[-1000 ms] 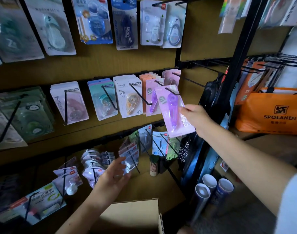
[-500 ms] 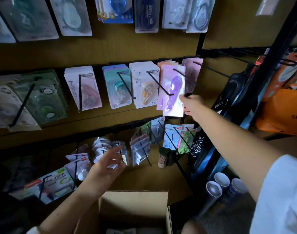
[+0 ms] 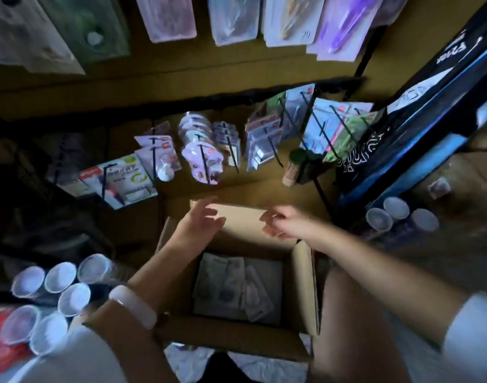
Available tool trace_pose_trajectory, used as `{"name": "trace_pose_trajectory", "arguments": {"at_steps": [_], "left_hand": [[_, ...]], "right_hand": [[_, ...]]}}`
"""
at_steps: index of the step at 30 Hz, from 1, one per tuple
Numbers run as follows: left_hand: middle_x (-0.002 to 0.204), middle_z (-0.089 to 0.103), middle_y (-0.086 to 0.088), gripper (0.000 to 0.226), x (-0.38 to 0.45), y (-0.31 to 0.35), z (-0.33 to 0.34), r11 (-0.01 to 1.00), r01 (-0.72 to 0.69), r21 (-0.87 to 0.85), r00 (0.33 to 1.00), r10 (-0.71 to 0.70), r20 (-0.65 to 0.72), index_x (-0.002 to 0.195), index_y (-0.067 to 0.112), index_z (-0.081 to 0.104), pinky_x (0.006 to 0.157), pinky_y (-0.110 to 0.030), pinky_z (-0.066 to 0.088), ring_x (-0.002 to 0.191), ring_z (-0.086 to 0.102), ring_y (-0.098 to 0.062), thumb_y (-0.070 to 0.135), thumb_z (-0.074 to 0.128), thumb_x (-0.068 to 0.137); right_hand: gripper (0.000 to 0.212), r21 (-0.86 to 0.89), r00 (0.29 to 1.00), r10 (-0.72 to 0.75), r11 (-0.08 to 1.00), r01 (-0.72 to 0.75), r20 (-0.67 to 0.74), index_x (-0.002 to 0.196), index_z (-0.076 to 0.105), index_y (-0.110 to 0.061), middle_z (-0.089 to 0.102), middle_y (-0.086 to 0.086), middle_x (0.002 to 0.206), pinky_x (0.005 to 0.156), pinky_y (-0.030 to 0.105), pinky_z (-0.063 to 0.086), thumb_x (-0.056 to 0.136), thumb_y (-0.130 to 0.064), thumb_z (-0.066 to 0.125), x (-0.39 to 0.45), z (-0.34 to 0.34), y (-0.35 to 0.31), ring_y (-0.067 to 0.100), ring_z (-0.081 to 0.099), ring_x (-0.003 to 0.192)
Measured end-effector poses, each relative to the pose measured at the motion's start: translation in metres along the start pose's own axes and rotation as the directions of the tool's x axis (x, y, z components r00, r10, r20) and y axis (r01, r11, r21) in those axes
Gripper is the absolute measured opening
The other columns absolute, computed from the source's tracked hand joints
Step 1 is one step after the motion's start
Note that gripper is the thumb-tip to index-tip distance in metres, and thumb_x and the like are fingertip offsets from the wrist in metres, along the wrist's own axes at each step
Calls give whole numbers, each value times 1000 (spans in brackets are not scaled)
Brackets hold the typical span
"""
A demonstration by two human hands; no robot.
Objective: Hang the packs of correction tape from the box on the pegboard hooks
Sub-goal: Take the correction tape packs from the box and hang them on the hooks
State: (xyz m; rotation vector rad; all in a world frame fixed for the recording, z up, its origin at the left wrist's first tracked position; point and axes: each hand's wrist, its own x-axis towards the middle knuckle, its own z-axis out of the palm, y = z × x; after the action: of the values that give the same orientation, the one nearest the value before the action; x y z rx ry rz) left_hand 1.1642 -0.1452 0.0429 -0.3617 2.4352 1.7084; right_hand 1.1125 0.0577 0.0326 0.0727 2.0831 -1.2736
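Note:
An open cardboard box [image 3: 303,286] stands below me, with several packs of correction tape [image 3: 234,286] lying flat on its bottom. My left hand [image 3: 201,221] hovers over the box's far left corner, fingers spread and holding nothing. My right hand [image 3: 284,223] hovers over the far flap, fingers loosely bent and empty. The purple pack [image 3: 344,26] hangs on the pegboard at the top right, among other hanging packs [image 3: 234,20]. The image is blurred by motion.
Lower hooks carry small packs [image 3: 203,158] and a glue pack [image 3: 123,178] just beyond the box. Rolls with white caps stand at the left [image 3: 60,277] and at the right [image 3: 394,214]. A black rack post and blue-black bags [image 3: 419,134] stand at the right.
My right hand let go of the purple pack, which now hangs on its hook, and came down over the box. My view dropped from the pegboard to the box. The left hand moved over the box.

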Motion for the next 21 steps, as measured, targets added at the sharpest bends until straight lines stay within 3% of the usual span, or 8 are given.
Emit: {"name": "trace_pose_trajectory", "arguments": {"at_steps": [2, 5, 9, 12, 16, 19, 21], "left_hand": [[99, 55, -9, 47, -7, -30, 1, 998, 68, 19, 998, -68, 14, 126, 5, 48, 68, -10, 44, 70, 57, 3, 5, 65, 82], [108, 56, -9, 45, -12, -61, 2, 983, 179, 49, 983, -180, 17, 128, 13, 48, 78, -19, 44, 91, 57, -15, 7, 61, 86], [113, 55, -6, 46, -9, -84, 7, 969, 244, 37, 969, -245, 23, 132, 18, 46, 83, -23, 41, 100, 55, -15, 13, 60, 88], [115, 54, -4, 47, -6, -97, 11, 959, 278, 48, 959, -280, 49, 133, 21, 45, 87, -26, 43, 104, 53, -15, 15, 59, 89], [114, 53, -1, 49, -2, -112, 16, 951, 299, 83, 947, -307, 98, 134, 22, 43, 101, -36, 43, 105, 52, -14, 18, 59, 88], [114, 53, -1, 48, 2, -120, 16, 949, 308, 64, 943, -314, 111, 134, 22, 43, 101, -36, 43, 108, 53, -15, 18, 58, 89], [114, 54, -2, 46, 4, -125, 14, 948, 316, 32, 943, -317, 99, 133, 23, 44, 100, -36, 45, 110, 55, -17, 17, 58, 89]], "right_hand": [[11, 0, 990, 136, 991, -136, 49, 90, 54, -17, 61, 4, 77, 44, 10, 39, 97, -16, 45, 20, 24, 30, -2, 54, 46], [13, -39, 963, 267, 963, -266, 20, 94, 60, -17, 62, 7, 94, 57, 18, 45, 95, -23, 49, 39, 54, 69, 9, 56, 69], [19, -57, 937, 344, 936, -347, -54, 107, 57, -15, 54, 0, 88, 77, 29, 45, 93, -27, 54, 52, 81, 102, 18, 53, 92], [27, 4, 921, 388, 922, -388, -38, 116, 54, -10, 58, 11, 116, 96, 38, 46, 91, -21, 57, 60, 100, 121, 28, 56, 109], [53, 15, 878, 476, 879, -476, -56, 128, 42, -7, 51, 17, 128, 97, 43, 46, 86, -31, 64, 64, 112, 139, 35, 53, 115], [68, 67, 847, 528, 849, -525, -57, 132, 39, -7, 47, 17, 134, 98, 45, 45, 78, -34, 71, 69, 110, 155, 37, 50, 119], [78, 80, 845, 534, 845, -529, -43, 134, 39, -7, 46, 15, 136, 97, 38, 45, 71, -35, 75, 73, 110, 162, 35, 50, 119]]}}
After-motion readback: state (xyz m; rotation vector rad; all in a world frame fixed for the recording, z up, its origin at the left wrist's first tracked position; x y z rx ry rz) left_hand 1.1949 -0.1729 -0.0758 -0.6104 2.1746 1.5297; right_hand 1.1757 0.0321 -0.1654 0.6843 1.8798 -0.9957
